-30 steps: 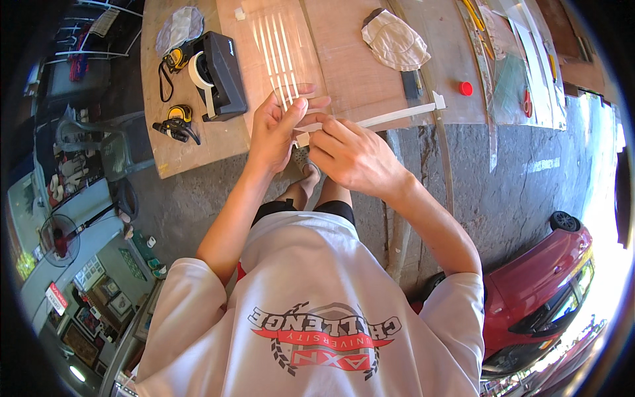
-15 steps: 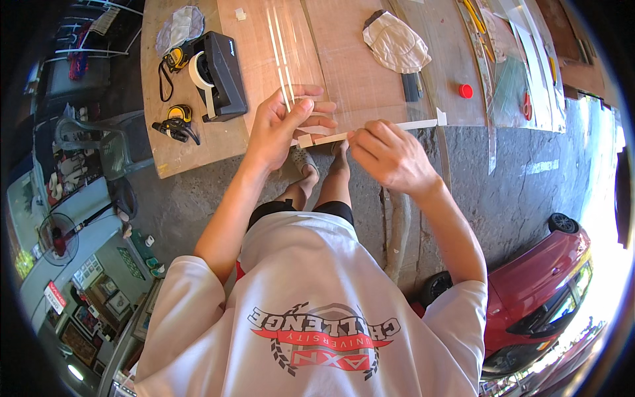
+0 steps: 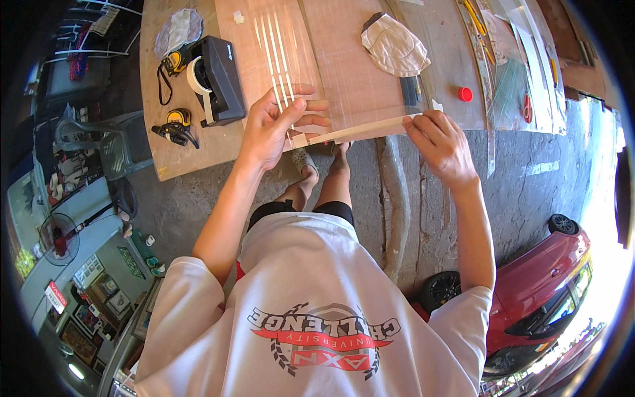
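Note:
Between the thumb and spread fingers of my left hand (image 3: 276, 124) is the left side of a clear sheet (image 3: 357, 99), probably plastic; its outline is hard to make out. Pale narrow lines cross it above that hand; whether they are strips or reflections I cannot tell. Along the near edge runs a strip of pale masking tape (image 3: 360, 132), with a short tab at its left end. My right hand (image 3: 438, 142) has its fingers pinched on the tape and sheet edge near the right corner. A small white tape end (image 3: 437, 105) sticks up just beyond those fingers.
The wooden table (image 3: 198, 155) holds a black tape dispenser (image 3: 228, 79), two yellow-black tape measures (image 3: 177, 121), a beige cloth cap (image 3: 397, 45) and a red cap (image 3: 465, 94). Cutters and clear offcuts lie at the right. Beyond the table's near edge is concrete floor (image 3: 357, 218).
My right hand has slid rightward along the tape, from the middle of the edge to near the right corner. My left hand has shifted slightly left, and the pale lines have shifted too.

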A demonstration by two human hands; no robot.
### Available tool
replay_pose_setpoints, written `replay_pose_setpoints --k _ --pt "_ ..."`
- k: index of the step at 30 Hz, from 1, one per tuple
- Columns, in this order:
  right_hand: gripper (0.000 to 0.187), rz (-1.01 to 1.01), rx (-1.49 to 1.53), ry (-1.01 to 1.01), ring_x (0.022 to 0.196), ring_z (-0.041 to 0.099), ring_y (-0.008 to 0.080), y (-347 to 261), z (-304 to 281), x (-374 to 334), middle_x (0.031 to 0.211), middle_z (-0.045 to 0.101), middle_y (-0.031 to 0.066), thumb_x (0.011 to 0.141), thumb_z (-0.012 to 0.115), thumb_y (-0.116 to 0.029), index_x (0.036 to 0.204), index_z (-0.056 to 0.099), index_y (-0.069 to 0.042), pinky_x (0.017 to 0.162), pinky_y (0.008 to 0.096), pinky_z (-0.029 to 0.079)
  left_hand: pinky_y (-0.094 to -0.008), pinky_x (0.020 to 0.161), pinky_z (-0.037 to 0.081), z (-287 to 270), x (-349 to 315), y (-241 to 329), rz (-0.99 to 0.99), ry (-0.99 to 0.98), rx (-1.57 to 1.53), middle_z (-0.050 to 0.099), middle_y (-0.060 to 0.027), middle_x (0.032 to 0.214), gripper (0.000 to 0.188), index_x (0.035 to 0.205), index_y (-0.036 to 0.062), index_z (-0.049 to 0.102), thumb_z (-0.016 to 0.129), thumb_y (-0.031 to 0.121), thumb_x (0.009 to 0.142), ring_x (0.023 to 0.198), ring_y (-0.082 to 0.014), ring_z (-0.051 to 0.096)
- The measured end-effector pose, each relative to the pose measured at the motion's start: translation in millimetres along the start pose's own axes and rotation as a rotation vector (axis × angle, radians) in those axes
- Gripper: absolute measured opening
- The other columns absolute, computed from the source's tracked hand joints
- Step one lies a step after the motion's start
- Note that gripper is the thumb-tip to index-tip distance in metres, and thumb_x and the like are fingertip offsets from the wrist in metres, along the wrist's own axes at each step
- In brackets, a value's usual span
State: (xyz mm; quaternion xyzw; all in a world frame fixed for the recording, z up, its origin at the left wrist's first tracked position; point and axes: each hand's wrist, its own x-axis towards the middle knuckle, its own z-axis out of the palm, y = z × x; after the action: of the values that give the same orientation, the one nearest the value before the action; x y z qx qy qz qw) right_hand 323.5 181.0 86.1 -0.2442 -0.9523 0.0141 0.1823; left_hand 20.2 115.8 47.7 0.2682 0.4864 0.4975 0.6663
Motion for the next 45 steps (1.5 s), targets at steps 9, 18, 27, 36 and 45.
replay_pose_setpoints --k 9,18,27,36,45 --pt "0.031 0.064 -0.045 -0.041 0.092 0.062 0.0247 30.1 -8.0 -17.5 0.095 0.062 0.0068 0.069 0.067 -0.007 0.099 0.067 0.001 0.077 0.0358 0.055 -0.0340 0.068 0.062 -1.7 -0.3 -5.9 0.014 0.027 -0.002 0.070 -0.0201 0.113 0.034 0.131 0.0009 0.053 0.056 0.021 0.104 0.092 -0.0266 0.074" --pt "0.035 0.673 0.439 0.228 0.099 0.065 0.0218 58.3 -12.2 -32.5 0.107 0.068 0.0107 0.090 0.073 -0.022 0.115 0.064 0.001 0.086 0.0361 0.052 -0.0369 0.071 0.062 0.7 -7.1 -11.6 -0.017 0.022 -0.036 0.069 -0.0201 0.114 0.033 0.130 0.0024 0.054 0.058 0.020 0.103 0.093 -0.0274 0.073" --pt "0.042 0.910 1.654 -0.271 0.107 0.069 0.0270 118.8 19.1 34.9 0.122 0.067 0.0194 0.100 0.062 -0.027 0.132 0.054 -0.001 0.089 0.0367 0.056 -0.0368 0.072 0.062 1.5 -7.6 -7.7 -0.005 0.005 0.022 0.070 -0.0214 0.112 0.031 0.127 0.0000 0.054 0.059 0.019 0.102 0.092 -0.0284 0.073" --pt "0.027 0.983 1.739 -0.355 0.101 0.071 0.0288 134.1 28.9 37.6 0.118 0.069 0.0175 0.099 0.063 -0.016 0.123 0.059 -0.005 0.083 0.0410 0.058 -0.0429 0.099 0.050 -4.3 -11.3 -27.3 0.089 0.329 0.171 0.066 -0.0109 0.127 0.040 0.132 0.0023 0.054 0.053 0.031 0.105 0.118 -0.0222 0.063" --pt "0.026 1.001 1.869 -0.270 0.099 0.073 0.0288 135.5 35.3 27.8 0.115 0.070 0.0195 0.100 0.058 -0.006 0.126 0.057 -0.002 0.077 0.0377 0.064 -0.0459 0.113 0.034 97.5 -59.5 -94.5 -0.204 0.168 -0.698 0.027 -0.0154 0.162 0.066 0.157 0.0124 0.021 0.053 0.024 0.101 0.142 -0.0310 0.039"
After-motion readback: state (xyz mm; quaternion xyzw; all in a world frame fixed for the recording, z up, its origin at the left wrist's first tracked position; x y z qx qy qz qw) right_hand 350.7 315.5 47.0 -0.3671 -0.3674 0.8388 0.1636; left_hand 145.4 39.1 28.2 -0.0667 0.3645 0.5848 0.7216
